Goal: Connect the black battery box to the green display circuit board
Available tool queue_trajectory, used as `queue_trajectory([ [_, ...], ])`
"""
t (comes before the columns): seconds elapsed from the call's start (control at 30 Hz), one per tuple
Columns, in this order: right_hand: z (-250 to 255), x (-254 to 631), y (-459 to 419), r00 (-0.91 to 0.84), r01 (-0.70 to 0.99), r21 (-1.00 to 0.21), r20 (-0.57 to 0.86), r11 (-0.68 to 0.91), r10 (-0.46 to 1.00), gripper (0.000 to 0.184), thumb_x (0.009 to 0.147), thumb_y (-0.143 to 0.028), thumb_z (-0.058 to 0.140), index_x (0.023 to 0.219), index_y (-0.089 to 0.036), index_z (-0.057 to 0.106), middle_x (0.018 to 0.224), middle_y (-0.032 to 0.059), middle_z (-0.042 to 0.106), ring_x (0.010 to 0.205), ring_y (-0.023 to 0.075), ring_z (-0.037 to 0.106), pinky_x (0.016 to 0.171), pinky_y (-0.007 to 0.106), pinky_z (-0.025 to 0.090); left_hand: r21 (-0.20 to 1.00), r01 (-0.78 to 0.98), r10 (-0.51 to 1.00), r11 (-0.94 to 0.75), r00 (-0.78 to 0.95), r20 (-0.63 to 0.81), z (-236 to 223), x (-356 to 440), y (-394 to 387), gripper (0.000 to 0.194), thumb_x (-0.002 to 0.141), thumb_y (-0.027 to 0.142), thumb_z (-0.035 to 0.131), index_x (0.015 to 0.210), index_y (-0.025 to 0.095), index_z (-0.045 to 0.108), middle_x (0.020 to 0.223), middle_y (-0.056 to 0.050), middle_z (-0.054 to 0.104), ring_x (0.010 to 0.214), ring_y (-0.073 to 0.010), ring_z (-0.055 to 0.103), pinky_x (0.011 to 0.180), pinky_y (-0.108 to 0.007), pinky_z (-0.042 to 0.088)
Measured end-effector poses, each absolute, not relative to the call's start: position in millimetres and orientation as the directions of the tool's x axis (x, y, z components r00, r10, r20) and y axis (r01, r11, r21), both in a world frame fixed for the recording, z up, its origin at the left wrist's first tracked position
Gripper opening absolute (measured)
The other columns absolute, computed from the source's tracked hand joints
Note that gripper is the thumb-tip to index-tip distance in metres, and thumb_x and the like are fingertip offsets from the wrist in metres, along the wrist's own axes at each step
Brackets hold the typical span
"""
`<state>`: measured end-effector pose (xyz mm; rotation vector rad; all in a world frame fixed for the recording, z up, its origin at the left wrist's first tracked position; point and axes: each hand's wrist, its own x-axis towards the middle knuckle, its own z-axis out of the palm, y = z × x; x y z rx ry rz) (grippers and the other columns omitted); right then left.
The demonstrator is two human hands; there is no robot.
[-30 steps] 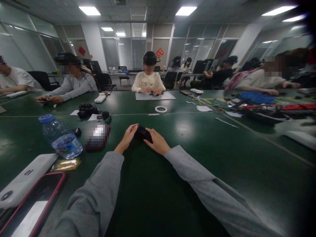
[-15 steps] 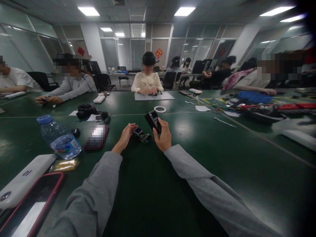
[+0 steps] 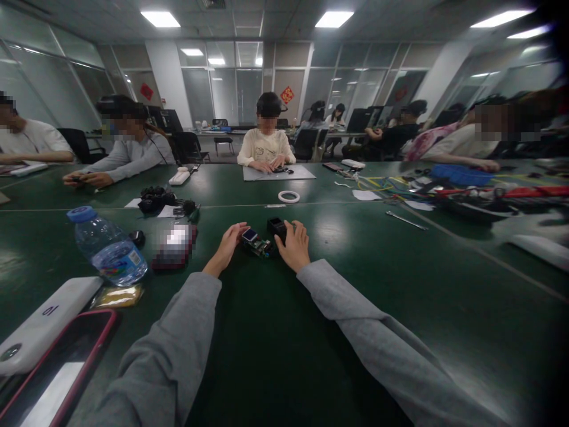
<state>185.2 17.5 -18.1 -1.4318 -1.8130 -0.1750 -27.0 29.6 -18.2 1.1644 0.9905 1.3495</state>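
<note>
My left hand [image 3: 229,244] rests on the green table with its fingers stretched out. Its fingertips are at the left end of a small circuit board [image 3: 258,244] with a little screen; whether they touch it, I cannot tell. To the right of the board, my right hand [image 3: 294,244] has thumb and fingers around a small black plastic case [image 3: 276,226]. The case is low at the tabletop, and its right part is hidden behind my fingers.
A white ring [image 3: 288,196] lies beyond my hands. On the left stand a water bottle [image 3: 111,252], phones [image 3: 66,362] and a white power bank [image 3: 48,320]. A wrench [image 3: 406,220] and tangled cables [image 3: 391,184] are on the right. A person [image 3: 267,142] sits opposite.
My right hand has lowered the black case from a tilted, raised position to the tabletop beside the circuit board. The left hand has barely moved.
</note>
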Motion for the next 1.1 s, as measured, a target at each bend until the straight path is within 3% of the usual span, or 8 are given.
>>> queue_trajectory([
  [0.1, -5, 182, 8, 0.012, 0.841, -0.388, 0.709, 0.376, 0.705, 0.04, 0.09, -0.029, 0.039, 0.128, -0.017, 0.038, 0.124, 0.0161, 0.034, 0.117, 0.0307, 0.034, 0.094, 0.052, 0.034, 0.977, -0.178, 0.992, -0.119, 0.02, 0.125, -20, -28, 31, 0.04, 0.086, 0.048, 0.043, 0.111, 0.02, 0.057, 0.118, -0.01, 0.061, 0.11, -0.0223, 0.055, 0.094, -0.038, 0.04],
  [0.2, 6, 177, -2, -0.06, 0.808, -0.36, 0.737, 0.466, 0.674, 0.039, 0.091, -0.027, 0.036, 0.129, -0.018, 0.037, 0.125, 0.0152, 0.035, 0.119, 0.0291, 0.034, 0.098, 0.05, 0.032, 0.977, -0.173, 0.991, -0.123, 0.029, 0.13, -21, -27, 31, 0.04, 0.086, 0.048, 0.045, 0.112, 0.02, 0.057, 0.118, -0.01, 0.061, 0.109, -0.022, 0.056, 0.094, -0.038, 0.04],
  [0.3, 7, 171, -9, -0.282, 0.752, -0.258, 0.706, 0.607, 0.649, 0.044, 0.091, -0.03, 0.04, 0.133, -0.02, 0.033, 0.129, 0.0139, 0.035, 0.121, 0.0282, 0.033, 0.099, 0.048, 0.033, 0.976, -0.168, 0.989, -0.136, 0.032, 0.143, -20, -27, 29, 0.038, 0.085, 0.046, 0.046, 0.111, 0.019, 0.058, 0.116, -0.01, 0.061, 0.106, -0.0218, 0.057, 0.093, -0.038, 0.041],
  [0.4, 2, 165, -10, -0.544, 0.657, -0.183, 0.556, 0.732, 0.628, 0.052, 0.088, -0.032, 0.047, 0.136, -0.021, 0.03, 0.124, 0.0124, 0.041, 0.115, 0.0265, 0.041, 0.094, 0.044, 0.04, 0.974, -0.165, 0.987, -0.153, 0.023, 0.159, -18, -26, 28, 0.036, 0.085, 0.043, 0.047, 0.109, 0.019, 0.059, 0.112, -0.01, 0.063, 0.105, -0.0215, 0.057, 0.092, -0.037, 0.042],
  [0.47, -1, 163, -9, -0.606, 0.641, -0.181, 0.478, 0.746, 0.636, 0.054, 0.087, -0.031, 0.049, 0.137, -0.022, 0.029, 0.118, 0.0109, 0.046, 0.106, 0.0252, 0.047, 0.087, 0.043, 0.044, 0.975, -0.155, 0.986, -0.159, 0.023, 0.164, -18, -26, 28, 0.035, 0.086, 0.042, 0.047, 0.109, 0.019, 0.059, 0.111, -0.009, 0.063, 0.104, -0.0211, 0.057, 0.092, -0.037, 0.042],
  [0.83, -1, 164, -7, -0.55, 0.666, -0.21, 0.51, 0.715, 0.662, 0.048, 0.087, -0.024, 0.049, 0.133, -0.024, 0.036, 0.112, 0.0099, 0.047, 0.102, 0.0241, 0.049, 0.085, 0.044, 0.047, 0.978, -0.066, 0.98, -0.199, 0.014, 0.2, -18, -25, 28, 0.031, 0.083, 0.038, 0.053, 0.106, 0.019, 0.063, 0.11, -0.008, 0.063, 0.103, -0.0202, 0.056, 0.094, -0.036, 0.04],
  [1.1, -8, 168, -1, -0.455, 0.592, -0.419, 0.532, 0.689, 0.714, 0.043, 0.086, -0.027, 0.051, 0.126, -0.019, 0.04, 0.116, 0.0088, 0.051, 0.109, 0.0212, 0.049, 0.095, 0.041, 0.042, 0.983, -0.049, 0.981, -0.178, 0.065, 0.181, -14, -25, 26, 0.035, 0.078, 0.036, 0.06, 0.108, 0.018, 0.061, 0.108, -0.009, 0.062, 0.101, -0.02, 0.057, 0.094, -0.037, 0.04],
])
